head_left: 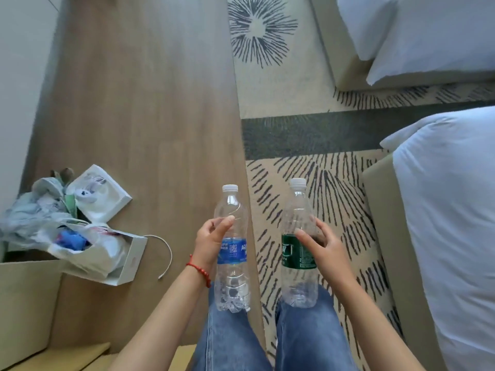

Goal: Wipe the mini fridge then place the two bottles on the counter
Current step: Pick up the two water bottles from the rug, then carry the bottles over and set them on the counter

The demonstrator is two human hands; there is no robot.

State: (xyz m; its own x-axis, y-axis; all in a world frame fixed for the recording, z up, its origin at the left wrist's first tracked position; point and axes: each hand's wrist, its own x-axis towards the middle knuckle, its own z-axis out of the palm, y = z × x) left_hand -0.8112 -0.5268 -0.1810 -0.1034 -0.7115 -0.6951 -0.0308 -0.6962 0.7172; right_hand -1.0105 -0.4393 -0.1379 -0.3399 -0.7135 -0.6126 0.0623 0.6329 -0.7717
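I hold two clear plastic bottles upright above my legs, both with white caps. My left hand (210, 241), with a red bead bracelet at the wrist, grips the blue-label bottle (232, 279) around its middle. My right hand (322, 246) grips the green-label bottle (297, 287) at its label. The bottles stand apart, side by side, over the seam between wood floor and carpet. No mini fridge or counter shows in this view.
White paper bags (107, 253) stuffed with clutter and a loose white cable (166, 253) lie on the wood floor (150, 103) at the left. A patterned carpet (308, 156) runs to the right, with white-sheeted beds (450, 210) along the right edge. A beige box (24, 298) sits at lower left.
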